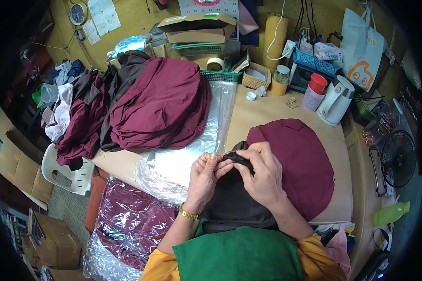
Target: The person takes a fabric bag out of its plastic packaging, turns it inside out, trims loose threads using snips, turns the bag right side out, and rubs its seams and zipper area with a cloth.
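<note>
Both hands are pinched on the upper edge of a dark brown cloth (234, 201), held up in front of my chest. My left hand (205, 175), with a gold watch band (190, 211) at its wrist, grips a small end of the edge between thumb and fingers. Close beside it, my right hand (261, 171) pinches a gathered fold of the same cloth. The lower part of the cloth hangs toward my green apron (237, 255). A rounded maroon cloth piece (297, 164) lies on the table to the right, partly behind my right forearm.
A tall maroon cloth pile (159, 103) stands at the left on the table (244, 107), beside clear plastic sheets (173, 164). Plastic-wrapped maroon cloth (131, 215) sits at lower left. A white kettle (336, 100), a red-lidded cup (315, 93) and a jar (280, 80) stand at back right.
</note>
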A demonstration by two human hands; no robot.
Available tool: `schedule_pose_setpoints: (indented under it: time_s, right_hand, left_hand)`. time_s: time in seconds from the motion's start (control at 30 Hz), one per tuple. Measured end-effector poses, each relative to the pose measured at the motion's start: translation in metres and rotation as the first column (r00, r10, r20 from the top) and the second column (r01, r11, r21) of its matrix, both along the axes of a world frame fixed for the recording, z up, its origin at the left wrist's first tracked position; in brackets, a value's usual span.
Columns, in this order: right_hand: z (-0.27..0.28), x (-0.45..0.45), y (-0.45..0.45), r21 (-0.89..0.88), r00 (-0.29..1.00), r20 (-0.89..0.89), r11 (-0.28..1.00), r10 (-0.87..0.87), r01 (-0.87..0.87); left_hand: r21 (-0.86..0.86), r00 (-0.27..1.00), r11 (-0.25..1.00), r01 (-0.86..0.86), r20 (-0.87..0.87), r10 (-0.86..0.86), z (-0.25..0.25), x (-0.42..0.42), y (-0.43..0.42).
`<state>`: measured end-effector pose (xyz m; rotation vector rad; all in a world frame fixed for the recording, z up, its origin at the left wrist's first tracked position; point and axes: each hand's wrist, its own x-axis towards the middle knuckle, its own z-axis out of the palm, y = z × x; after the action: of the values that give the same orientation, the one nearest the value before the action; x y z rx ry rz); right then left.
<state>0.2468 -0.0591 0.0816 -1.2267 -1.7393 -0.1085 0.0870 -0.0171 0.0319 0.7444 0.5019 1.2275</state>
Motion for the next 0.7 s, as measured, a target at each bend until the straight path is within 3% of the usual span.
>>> schedule_pose_setpoints:
  time_s: [0.13, 0.5, 0.6, 0.67, 0.7]
  right_hand:
    - [0.001, -0.005, -0.004, 0.082, 0.988, 0.156, 0.997, -0.020, 0.008]
    - [0.002, -0.009, -0.004, 0.150, 0.981, 0.191, 0.989, -0.040, 0.011]
    - [-0.009, -0.004, -0.001, 0.034, 0.993, 0.119, 0.999, 0.017, -0.021]
    - [-0.008, -0.003, 0.007, -0.183, 0.899, -0.419, 0.958, 0.126, -0.219]
    - [-0.015, 0.009, 0.012, -0.201, 0.946, -0.292, 0.958, 0.142, -0.206]
  left_hand:
    - [0.025, 1.000, 1.000, 0.004, 0.000, -0.004, -0.004, 0.000, 0.001]
    - [0.088, 0.996, 0.996, -0.015, -0.091, 0.023, 0.003, 0.004, -0.007]
    - [0.120, 0.998, 0.993, -0.019, -0.064, 0.027, 0.007, 0.002, -0.009]
    - [0.130, 0.998, 0.991, -0.030, -0.057, 0.037, 0.014, 0.001, -0.012]
    - [0.116, 0.997, 0.993, -0.017, -0.071, 0.025, 0.019, 0.001, -0.012]
